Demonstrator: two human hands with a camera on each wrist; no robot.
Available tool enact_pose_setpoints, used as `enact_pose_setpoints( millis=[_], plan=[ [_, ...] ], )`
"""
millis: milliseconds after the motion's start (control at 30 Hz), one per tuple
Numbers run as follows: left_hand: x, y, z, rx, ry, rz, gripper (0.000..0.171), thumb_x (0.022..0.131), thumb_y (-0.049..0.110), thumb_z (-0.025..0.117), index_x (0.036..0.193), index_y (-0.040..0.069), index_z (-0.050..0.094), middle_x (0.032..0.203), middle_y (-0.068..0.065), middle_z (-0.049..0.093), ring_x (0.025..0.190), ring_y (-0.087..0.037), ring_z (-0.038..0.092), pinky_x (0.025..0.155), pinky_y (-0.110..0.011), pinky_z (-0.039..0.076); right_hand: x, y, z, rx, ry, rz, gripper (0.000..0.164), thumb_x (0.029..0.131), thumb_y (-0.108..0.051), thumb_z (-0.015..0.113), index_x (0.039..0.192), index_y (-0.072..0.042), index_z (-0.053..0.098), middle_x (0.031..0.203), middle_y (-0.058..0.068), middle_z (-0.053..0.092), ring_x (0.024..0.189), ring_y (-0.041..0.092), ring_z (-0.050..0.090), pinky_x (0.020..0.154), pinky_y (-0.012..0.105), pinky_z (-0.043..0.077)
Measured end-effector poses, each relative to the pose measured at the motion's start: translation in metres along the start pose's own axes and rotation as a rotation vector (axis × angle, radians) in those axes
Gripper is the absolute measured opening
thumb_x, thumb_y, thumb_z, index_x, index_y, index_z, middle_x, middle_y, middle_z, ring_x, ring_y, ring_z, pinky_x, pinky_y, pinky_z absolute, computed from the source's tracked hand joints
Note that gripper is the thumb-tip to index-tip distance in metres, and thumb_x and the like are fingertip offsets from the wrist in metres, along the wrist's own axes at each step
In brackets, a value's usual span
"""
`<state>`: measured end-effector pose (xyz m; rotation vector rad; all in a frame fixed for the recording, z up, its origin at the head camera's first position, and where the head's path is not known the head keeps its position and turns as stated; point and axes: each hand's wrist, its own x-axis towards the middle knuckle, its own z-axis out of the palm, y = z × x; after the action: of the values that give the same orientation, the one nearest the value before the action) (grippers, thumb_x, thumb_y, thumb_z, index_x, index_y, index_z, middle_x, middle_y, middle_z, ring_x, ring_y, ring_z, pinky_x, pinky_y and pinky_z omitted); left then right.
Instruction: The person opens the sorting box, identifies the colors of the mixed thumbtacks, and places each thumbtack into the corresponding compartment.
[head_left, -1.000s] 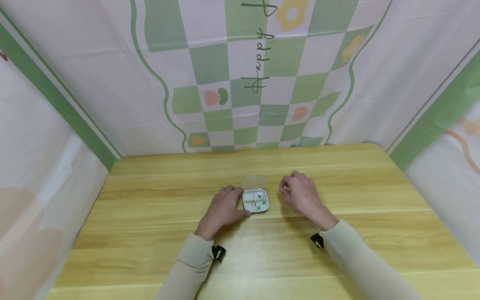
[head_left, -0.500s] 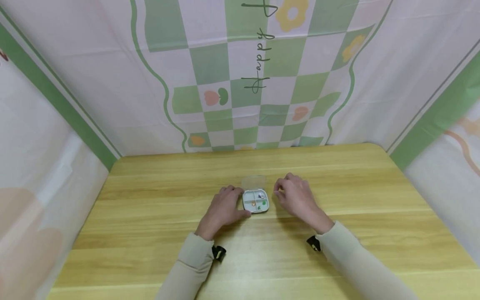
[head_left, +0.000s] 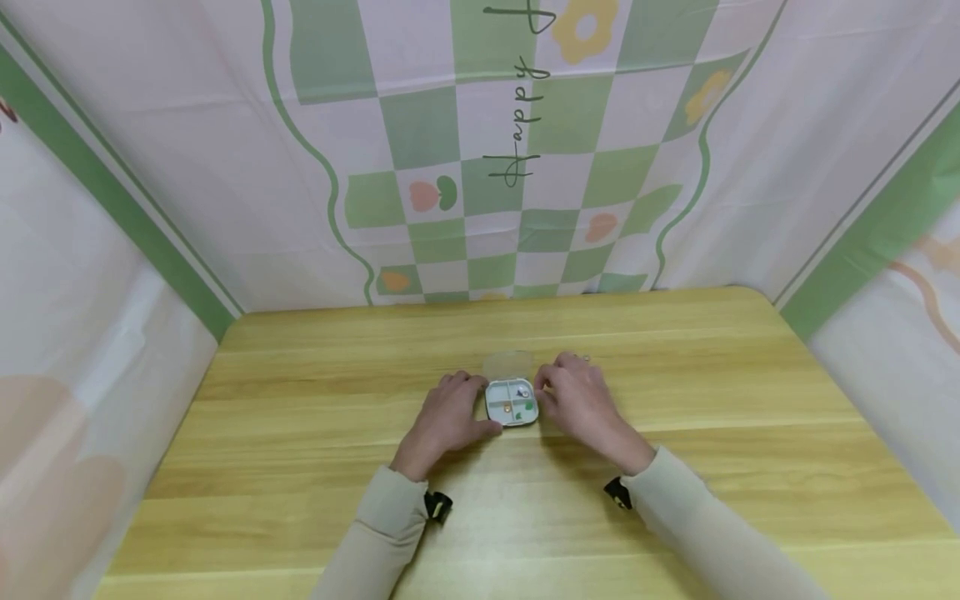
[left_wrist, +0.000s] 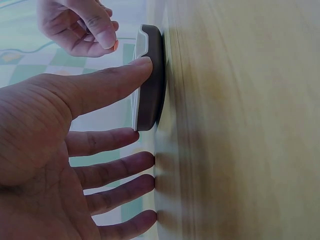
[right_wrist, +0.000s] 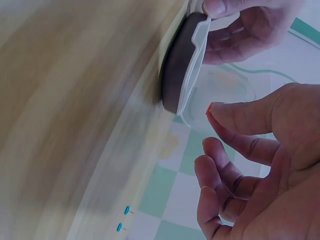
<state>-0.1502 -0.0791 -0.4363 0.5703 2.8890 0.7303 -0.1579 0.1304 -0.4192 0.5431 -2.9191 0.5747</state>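
Note:
A small pill case (head_left: 511, 402) lies on the table, its clear lid (head_left: 507, 364) folded back. Its white inside is divided into several compartments, with tiny green, orange and silvery pieces in them. My left hand (head_left: 448, 414) holds the case at its left side, thumb on the dark side wall and index fingertip at the rim in the left wrist view. My right hand (head_left: 579, 402) is just right of the case. Between its thumb and index fingertip it pinches a tiny orange piece (right_wrist: 209, 108), mostly hidden, close to the case's rim.
Two tiny blue pieces with thin pins, like stud earrings (right_wrist: 127, 210), lie on the wooden table (head_left: 300, 467) beyond my right hand. A printed cloth (head_left: 495, 167) hangs behind the table's back edge. More cloth hangs at both sides.
My right hand has moved left towards the pill case, its pinch kept, uncovering small pieces on the table behind it. My left hand and the case have stayed put.

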Motion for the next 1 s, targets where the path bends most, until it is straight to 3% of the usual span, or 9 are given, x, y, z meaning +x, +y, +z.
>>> enact_pose_setpoints(
  millis=[533,1000],
  plan=[
    [0.0,-0.002,0.001,0.026,0.008,0.016,0.066,0.074,0.045,0.071,0.126,0.009,0.052,0.113,-0.005,0.053,0.097,-0.021,0.046,0.079,-0.035,0.039,0.001,-0.019,0.014,-0.021,0.013,-0.097,0.011,0.073,-0.018,0.073,0.073,-0.019,0.062,0.075,-0.006,0.048,0.069,0.013,0.042,0.066,0.034,0.035],
    [0.0,0.0,0.0,0.02,-0.007,0.01,0.065,0.076,0.046,0.07,0.126,0.009,0.051,0.114,-0.005,0.052,0.099,-0.022,0.045,0.082,-0.037,0.038,0.003,-0.03,0.021,-0.017,-0.035,-0.104,0.01,0.073,-0.014,0.071,0.078,-0.018,0.063,0.076,-0.006,0.047,0.07,0.014,0.041,0.066,0.034,0.034]
  ],
)
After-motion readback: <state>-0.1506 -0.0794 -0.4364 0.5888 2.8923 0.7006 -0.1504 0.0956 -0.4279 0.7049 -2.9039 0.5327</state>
